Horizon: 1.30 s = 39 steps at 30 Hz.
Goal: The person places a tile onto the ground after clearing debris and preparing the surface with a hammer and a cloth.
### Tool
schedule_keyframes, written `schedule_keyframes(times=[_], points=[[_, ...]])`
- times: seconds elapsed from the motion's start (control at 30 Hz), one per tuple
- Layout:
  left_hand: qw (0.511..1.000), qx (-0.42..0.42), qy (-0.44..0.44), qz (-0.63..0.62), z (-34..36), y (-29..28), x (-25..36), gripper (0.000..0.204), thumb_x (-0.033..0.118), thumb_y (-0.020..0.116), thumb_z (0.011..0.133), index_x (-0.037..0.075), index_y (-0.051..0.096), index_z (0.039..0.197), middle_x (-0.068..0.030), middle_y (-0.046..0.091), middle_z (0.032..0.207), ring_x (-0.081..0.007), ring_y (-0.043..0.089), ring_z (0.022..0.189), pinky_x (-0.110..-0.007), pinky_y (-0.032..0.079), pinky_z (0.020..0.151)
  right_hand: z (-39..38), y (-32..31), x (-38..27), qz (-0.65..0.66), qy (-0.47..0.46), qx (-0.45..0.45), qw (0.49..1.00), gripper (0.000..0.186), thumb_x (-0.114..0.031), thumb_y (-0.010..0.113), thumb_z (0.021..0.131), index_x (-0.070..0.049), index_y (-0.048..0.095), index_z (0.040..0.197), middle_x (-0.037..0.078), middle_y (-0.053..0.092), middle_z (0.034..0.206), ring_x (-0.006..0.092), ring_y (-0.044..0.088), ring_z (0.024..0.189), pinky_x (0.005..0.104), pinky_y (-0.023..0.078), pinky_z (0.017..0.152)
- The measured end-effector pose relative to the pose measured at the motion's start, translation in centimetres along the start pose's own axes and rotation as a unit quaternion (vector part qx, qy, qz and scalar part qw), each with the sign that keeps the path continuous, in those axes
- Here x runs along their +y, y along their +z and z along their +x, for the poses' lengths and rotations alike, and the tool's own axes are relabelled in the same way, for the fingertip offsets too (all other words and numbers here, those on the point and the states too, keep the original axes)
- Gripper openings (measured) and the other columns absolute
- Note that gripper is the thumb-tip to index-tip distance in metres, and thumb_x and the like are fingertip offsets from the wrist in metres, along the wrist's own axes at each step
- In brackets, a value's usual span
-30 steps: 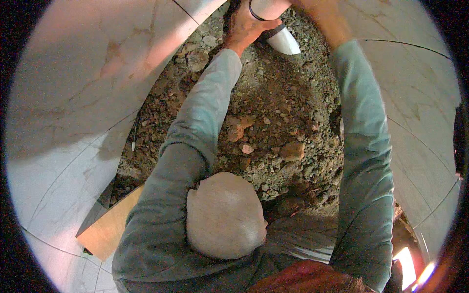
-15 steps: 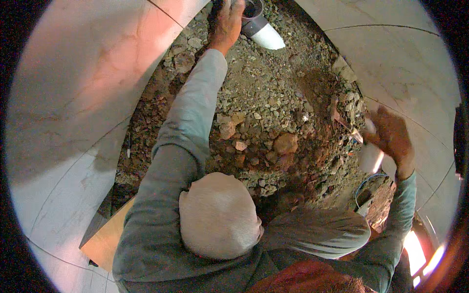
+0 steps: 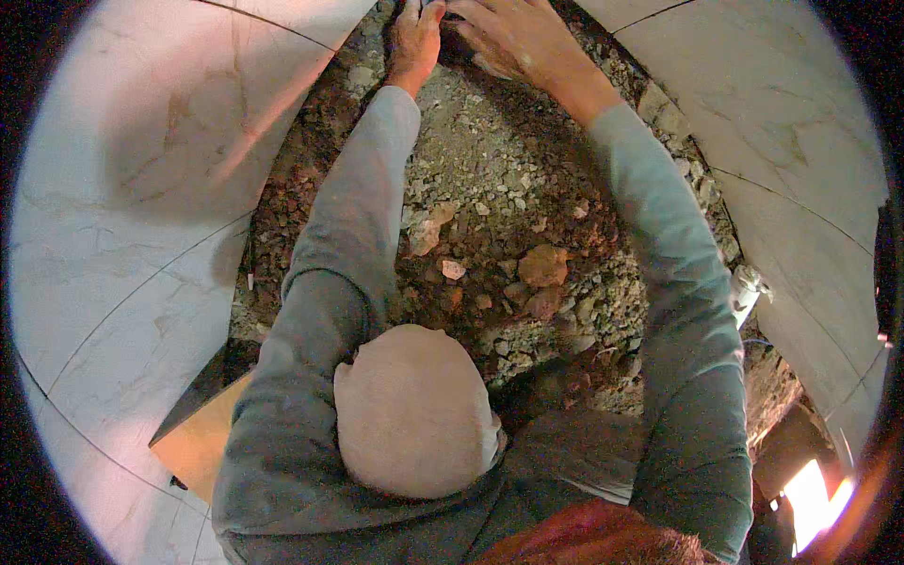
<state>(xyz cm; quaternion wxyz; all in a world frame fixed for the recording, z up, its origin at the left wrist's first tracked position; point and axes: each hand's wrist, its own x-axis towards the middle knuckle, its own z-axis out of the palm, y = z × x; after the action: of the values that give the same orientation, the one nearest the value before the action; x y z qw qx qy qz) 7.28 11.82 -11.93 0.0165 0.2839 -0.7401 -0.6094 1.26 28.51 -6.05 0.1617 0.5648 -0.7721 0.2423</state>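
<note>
Both my arms stretch forward to the far end of a rubble-filled trench. My left hand (image 3: 416, 42) is at the top edge, its fingers closed around something dark that the frame cuts off. Right beside it, my right hand (image 3: 527, 42) reaches in from the right, fingers apart and stretched toward the left hand. Dark shadow lies under the right fingers, and whatever they touch is hidden. Gravel and broken stones (image 3: 499, 160) fill the ground beneath my wrists. The end of a white pipe-like piece (image 3: 747, 294) shows beyond my right forearm.
Pale marbled tiles (image 3: 122, 235) border the trench on the left, and matching tiles (image 3: 782, 122) on the right. A larger brown stone (image 3: 544, 266) lies mid-trench. My light-clad knee (image 3: 414, 414) rises in front. A wooden board (image 3: 202, 443) sits at lower left.
My right hand has moved from the trench's right side to the far end, beside the left. The white pipe with a grey collar by my left hand is out of sight.
</note>
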Motion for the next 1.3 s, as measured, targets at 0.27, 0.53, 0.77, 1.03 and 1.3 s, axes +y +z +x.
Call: schedule_keyframes(times=[0.27,0.53,0.77,1.03,1.3], points=[[0.964,0.040,0.261,-0.014,4.5,0.7,-4.9,0.049,0.038,0.048,0.108,-0.001,0.062,0.133,-0.0103,0.070,0.116,-0.0228,0.064,0.105,-0.036,0.050,0.094,1.0,6.7,1.9,-0.003,0.185,-0.223,0.957,0.067,-0.058,0.035,0.106,-0.008,0.079,0.095,0.021,0.074,0.100,0.0392,0.071,0.098,0.0557,0.056,0.087],[0.985,0.046,0.165,-0.031,4.7,0.4,-5.8,0.045,0.021,0.056,0.099,0.000,0.061,0.138,-0.0133,0.073,0.115,-0.0232,0.068,0.107,-0.036,0.052,0.097,-0.3,8.0,1.0,-0.009,0.219,-0.165,0.962,0.060,-0.055,0.041,0.104,-0.008,0.077,0.094,0.020,0.074,0.093,0.0419,0.072,0.090,0.0554,0.058,0.078],[0.981,-0.052,0.110,-0.152,3.6,-2.6,-5.1,0.082,0.044,0.055,0.107,0.000,0.017,0.164,-0.0227,0.047,0.154,-0.0340,0.050,0.139,-0.043,0.045,0.112,4.9,2.5,-0.3,0.025,0.152,-0.376,0.914,0.058,-0.042,0.042,0.110,-0.001,0.069,0.079,0.019,0.067,0.079,0.0330,0.065,0.079,0.0518,0.050,0.073],[0.998,-0.026,0.008,-0.060,-0.3,-2.2,-3.2,0.074,0.030,0.065,0.101,0.003,0.033,0.161,-0.0182,0.035,0.165,-0.0369,0.039,0.148,-0.049,0.038,0.118,1.9,8.5,0.9,0.030,0.177,-0.097,0.979,0.044,-0.043,0.054,0.098,-0.005,0.073,0.087,0.018,0.073,0.085,0.0388,0.073,0.081,0.0531,0.058,0.069],[0.985,0.008,0.153,-0.074,3.4,-2.8,-3.6,0.052,0.036,0.056,0.101,0.000,0.061,0.137,-0.0187,0.067,0.130,-0.0284,0.062,0.119,-0.041,0.045,0.104,1.9,7.9,2.6,0.101,0.040,-0.084,0.991,0.044,-0.038,0.039,0.107,-0.004,0.067,0.111,0.017,0.071,0.095,0.0398,0.067,0.089,0.0467,0.054,0.088]])
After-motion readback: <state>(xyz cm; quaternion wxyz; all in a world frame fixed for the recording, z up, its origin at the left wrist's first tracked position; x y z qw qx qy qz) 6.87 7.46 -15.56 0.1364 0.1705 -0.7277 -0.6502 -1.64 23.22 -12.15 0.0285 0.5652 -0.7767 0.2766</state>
